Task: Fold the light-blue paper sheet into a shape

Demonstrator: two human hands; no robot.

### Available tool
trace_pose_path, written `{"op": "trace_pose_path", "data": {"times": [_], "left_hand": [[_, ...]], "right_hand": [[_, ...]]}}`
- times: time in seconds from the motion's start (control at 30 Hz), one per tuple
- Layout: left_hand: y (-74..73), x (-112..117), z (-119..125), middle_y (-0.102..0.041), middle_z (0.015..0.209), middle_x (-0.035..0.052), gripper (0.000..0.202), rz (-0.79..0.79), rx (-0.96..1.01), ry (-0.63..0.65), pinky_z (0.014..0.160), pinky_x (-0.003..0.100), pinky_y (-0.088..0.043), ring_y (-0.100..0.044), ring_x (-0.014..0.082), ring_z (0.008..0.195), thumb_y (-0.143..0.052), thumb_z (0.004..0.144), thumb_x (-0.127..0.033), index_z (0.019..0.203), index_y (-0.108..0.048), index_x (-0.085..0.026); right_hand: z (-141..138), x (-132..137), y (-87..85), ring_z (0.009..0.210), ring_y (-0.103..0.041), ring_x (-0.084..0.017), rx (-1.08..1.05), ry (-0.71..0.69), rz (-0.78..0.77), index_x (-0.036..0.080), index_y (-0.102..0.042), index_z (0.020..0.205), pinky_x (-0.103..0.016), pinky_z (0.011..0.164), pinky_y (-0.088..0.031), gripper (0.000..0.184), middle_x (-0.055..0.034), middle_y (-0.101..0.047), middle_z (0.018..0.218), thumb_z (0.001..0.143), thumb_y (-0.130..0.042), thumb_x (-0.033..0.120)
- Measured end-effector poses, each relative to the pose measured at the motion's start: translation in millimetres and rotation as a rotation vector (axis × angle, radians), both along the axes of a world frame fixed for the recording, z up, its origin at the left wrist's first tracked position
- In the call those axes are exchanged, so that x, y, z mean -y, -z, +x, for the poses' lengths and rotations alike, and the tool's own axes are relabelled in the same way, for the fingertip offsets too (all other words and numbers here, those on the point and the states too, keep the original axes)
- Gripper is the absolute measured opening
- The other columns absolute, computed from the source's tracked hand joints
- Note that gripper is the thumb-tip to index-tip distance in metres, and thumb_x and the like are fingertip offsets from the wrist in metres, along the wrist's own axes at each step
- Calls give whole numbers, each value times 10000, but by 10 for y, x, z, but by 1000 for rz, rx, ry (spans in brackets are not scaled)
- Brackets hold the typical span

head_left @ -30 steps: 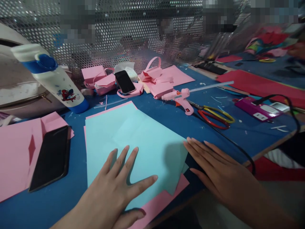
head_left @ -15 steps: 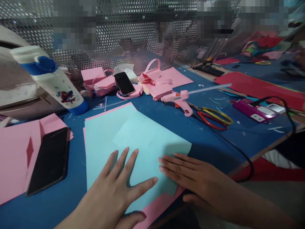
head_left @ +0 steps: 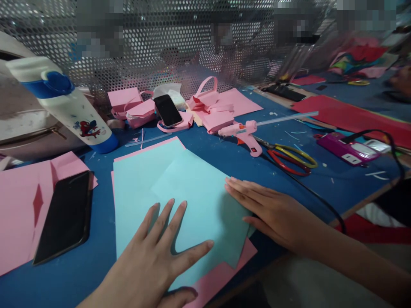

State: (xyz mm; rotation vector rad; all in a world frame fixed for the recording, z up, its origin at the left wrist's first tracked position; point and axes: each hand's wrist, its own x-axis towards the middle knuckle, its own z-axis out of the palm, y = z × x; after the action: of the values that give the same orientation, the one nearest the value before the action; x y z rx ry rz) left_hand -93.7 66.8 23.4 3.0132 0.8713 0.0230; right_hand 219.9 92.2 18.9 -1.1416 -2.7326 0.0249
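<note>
Light blue paper (head_left: 195, 192) lies folded over on itself, with one flap slanting across the sheet. Pink paper (head_left: 221, 280) shows from beneath it at the near edge and along the left and top. My left hand (head_left: 160, 248) rests on the blue paper with its fingers spread flat. At the right edge of the flap is my right hand (head_left: 266, 209), its fingers stretched out flat and touching the paper's border. Neither hand grips anything.
A black phone (head_left: 66, 218) lies on pink card at left, near a tilted white-and-blue bottle (head_left: 77, 111). Beyond the paper are small pink paper bags (head_left: 141, 113), a second phone (head_left: 168, 111), a pink glue gun (head_left: 245, 136) with its cord, scissors (head_left: 292, 159) and a purple power strip (head_left: 346, 147).
My right hand has slid up and to the right along the blue paper, from its lower right part to the flap's right edge. My left hand stays in place.
</note>
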Motion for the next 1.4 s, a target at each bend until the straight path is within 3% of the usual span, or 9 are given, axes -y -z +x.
{"op": "trace_pose_path", "data": {"times": [0.4,0.8,1.1,1.4], "left_hand": [[-74,-6,22,-265,1546,255,923,-25,-32,-3,928,748,-403,-317,531,1370,-691,784,-617,1525,-167,-446],[0,11,-11,-166,1583,249,913,-43,-10,-12,965,758,-355,-263,527,1396,-668,812,-603,1528,-122,-455],[-49,6,15,-236,1574,223,826,-81,-6,-20,965,760,-356,-284,523,1389,-657,825,-594,1511,-215,-462],[-49,6,14,-221,1574,235,862,-132,-6,-34,968,786,-320,-240,535,1397,-689,806,-579,1509,-202,-474]], "right_hand": [[-35,-150,-15,1403,-388,-266,59,36,-32,127,-359,1491,-494,1112,-413,539,-151,-415,1512,1008,-404,362],[-78,-278,-8,1407,-379,-277,90,-7,2,101,-407,1468,-482,1129,-394,541,-160,-400,1516,1009,-399,386],[-112,-422,-29,1402,-385,-281,159,-51,36,60,-421,1451,-490,1114,-402,583,-163,-401,1510,1030,-306,446],[-126,-581,-48,1421,-357,-246,176,-44,9,144,-382,1489,-467,1140,-359,573,-101,-377,1533,1023,-313,470]]}}
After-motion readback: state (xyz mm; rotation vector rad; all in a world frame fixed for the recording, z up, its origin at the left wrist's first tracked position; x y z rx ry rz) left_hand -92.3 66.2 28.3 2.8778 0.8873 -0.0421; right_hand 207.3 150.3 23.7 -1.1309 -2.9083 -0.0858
